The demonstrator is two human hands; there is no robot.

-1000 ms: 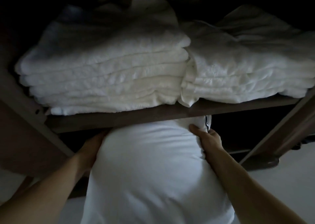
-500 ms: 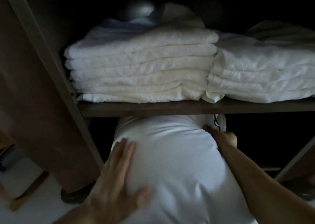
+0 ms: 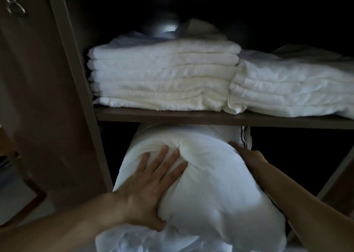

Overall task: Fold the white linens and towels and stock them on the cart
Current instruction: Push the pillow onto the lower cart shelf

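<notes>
From the head view, your left hand [image 3: 153,190] lies flat on the pillow [image 3: 220,184], fingers straight and spread, the tips sunk into a dimple in the cloth and the thumb tucked at the near edge; it presses and does not grip. Your right hand [image 3: 251,156] is on the pillow's far right side, with its fingers buried between the bulge and a dark-striped trim [image 3: 242,136], so you cannot tell whether they clasp anything. The pillow sits between your hands, its far end jammed under the shelf [image 3: 191,116] just beyond your fingertips, and its near end hangs out toward you. It looks light, soft and springy, so it will likely squash under a push and then puff back. The smooth cover will probably slide on its filling, so hold both flanks with broad palms instead of pinching cloth. Above your hands, the folded towels [image 3: 162,75] sit stacked on the shelf. Loose fabric [image 3: 134,238] bunches below your left wrist.
</notes>
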